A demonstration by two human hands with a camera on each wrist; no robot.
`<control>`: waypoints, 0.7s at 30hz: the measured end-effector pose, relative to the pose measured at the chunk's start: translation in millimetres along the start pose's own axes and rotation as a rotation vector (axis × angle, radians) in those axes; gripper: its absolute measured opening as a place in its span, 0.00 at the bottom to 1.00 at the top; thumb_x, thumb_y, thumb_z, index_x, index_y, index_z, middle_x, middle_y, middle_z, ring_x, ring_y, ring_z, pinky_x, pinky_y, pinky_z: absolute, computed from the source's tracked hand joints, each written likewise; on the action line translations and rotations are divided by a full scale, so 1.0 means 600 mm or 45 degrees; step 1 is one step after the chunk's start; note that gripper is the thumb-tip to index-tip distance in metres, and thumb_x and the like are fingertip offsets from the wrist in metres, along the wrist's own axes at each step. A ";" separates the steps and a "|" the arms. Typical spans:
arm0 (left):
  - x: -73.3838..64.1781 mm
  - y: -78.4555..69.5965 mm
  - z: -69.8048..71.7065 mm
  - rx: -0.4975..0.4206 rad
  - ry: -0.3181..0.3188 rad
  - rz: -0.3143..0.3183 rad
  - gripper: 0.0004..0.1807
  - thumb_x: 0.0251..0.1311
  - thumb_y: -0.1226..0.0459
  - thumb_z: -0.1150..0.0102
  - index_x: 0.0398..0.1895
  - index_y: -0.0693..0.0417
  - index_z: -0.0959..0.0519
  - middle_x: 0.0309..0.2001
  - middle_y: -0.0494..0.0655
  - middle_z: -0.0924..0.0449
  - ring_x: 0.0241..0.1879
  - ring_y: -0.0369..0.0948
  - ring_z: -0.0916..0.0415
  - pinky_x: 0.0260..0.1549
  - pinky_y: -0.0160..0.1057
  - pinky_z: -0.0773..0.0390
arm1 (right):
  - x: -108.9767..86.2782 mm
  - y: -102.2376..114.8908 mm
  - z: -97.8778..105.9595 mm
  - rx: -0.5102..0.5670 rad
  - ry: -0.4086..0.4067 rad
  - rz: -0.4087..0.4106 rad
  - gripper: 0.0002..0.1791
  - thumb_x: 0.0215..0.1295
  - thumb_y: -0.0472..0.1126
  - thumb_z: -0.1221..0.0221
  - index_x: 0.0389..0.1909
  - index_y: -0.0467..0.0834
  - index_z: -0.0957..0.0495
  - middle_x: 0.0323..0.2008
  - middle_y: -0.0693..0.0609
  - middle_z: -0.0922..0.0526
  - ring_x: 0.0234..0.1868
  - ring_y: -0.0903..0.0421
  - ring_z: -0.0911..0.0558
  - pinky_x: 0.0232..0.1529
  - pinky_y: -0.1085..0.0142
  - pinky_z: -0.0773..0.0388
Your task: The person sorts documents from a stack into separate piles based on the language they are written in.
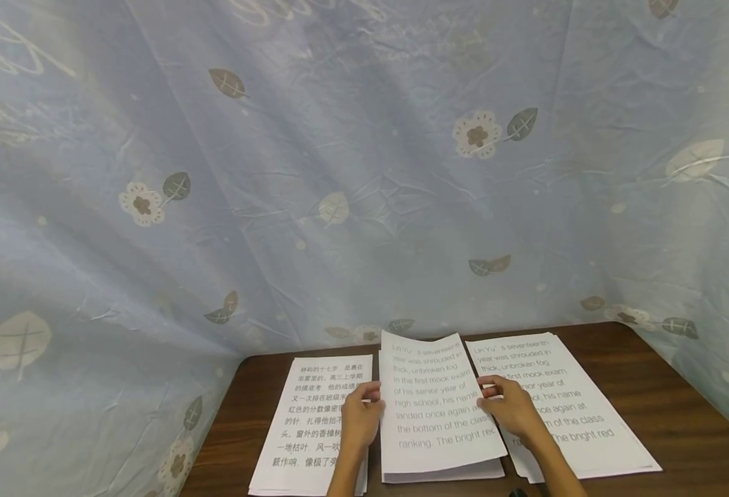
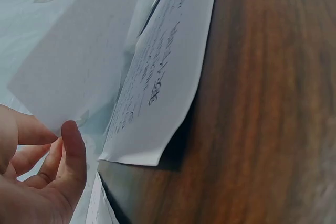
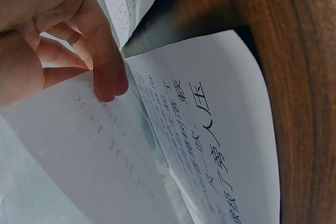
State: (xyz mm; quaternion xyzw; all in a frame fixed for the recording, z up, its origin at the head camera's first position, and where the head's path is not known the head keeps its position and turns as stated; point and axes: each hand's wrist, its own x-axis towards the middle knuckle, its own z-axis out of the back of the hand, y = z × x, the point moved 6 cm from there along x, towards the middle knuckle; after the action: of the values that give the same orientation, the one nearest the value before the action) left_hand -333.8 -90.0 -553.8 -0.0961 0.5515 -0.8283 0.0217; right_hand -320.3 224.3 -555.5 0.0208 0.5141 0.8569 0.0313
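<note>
A printed sheet of paper [image 1: 439, 407] with large English text is held up at both side edges. My left hand [image 1: 362, 417] pinches its left edge between thumb and fingers. On the opposite edge, my right hand [image 1: 516, 411] grips it the same way, thumb and fingertips on the paper [image 3: 63, 124]. Beneath the raised sheet lies a middle paper stack [image 1: 445, 476], mostly hidden in the head view. The right wrist view shows Chinese text on this lower stack [image 3: 226, 103].
To the left lies a stack of Chinese-text pages [image 1: 302, 428], partly behind the left forearm. An English-text stack [image 1: 588, 407] lies to the right, its sheets slightly fanned. All rest on a dark wooden table [image 1: 681, 414] against a patterned curtain [image 1: 371, 172].
</note>
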 end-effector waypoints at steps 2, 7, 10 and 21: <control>0.001 0.002 0.001 -0.032 0.005 0.018 0.22 0.60 0.72 0.34 0.60 0.58 0.15 0.46 0.50 0.14 0.41 0.40 0.18 0.36 0.33 0.18 | 0.001 -0.003 -0.001 0.018 0.004 -0.010 0.27 0.66 0.34 0.33 0.66 0.34 0.20 0.48 0.43 0.13 0.38 0.55 0.13 0.33 0.64 0.18; 0.002 0.005 0.005 -0.094 0.038 0.059 0.22 0.63 0.71 0.35 0.61 0.58 0.16 0.48 0.51 0.15 0.43 0.41 0.17 0.38 0.34 0.17 | 0.001 -0.005 0.000 0.059 0.003 -0.028 0.28 0.66 0.34 0.33 0.67 0.33 0.21 0.48 0.41 0.14 0.38 0.55 0.14 0.32 0.64 0.18; 0.003 0.006 0.006 -0.128 0.051 0.074 0.22 0.62 0.70 0.35 0.62 0.57 0.16 0.49 0.52 0.16 0.44 0.42 0.18 0.40 0.34 0.16 | 0.000 -0.004 0.001 0.081 -0.001 -0.031 0.28 0.67 0.34 0.33 0.67 0.33 0.22 0.48 0.41 0.15 0.39 0.54 0.15 0.32 0.64 0.17; 0.004 0.003 0.010 -0.224 0.074 0.092 0.22 0.63 0.72 0.36 0.61 0.58 0.16 0.49 0.54 0.18 0.42 0.42 0.18 0.40 0.35 0.14 | 0.000 -0.003 0.004 0.096 -0.001 -0.041 0.29 0.67 0.35 0.33 0.68 0.34 0.22 0.50 0.40 0.15 0.40 0.54 0.15 0.33 0.64 0.17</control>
State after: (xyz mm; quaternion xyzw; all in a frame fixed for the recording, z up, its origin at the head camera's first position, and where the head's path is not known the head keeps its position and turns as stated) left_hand -335.5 -96.4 -553.0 -0.0535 0.6255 -0.7779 0.0271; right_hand -320.1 227.1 -555.9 0.0142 0.5462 0.8364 0.0445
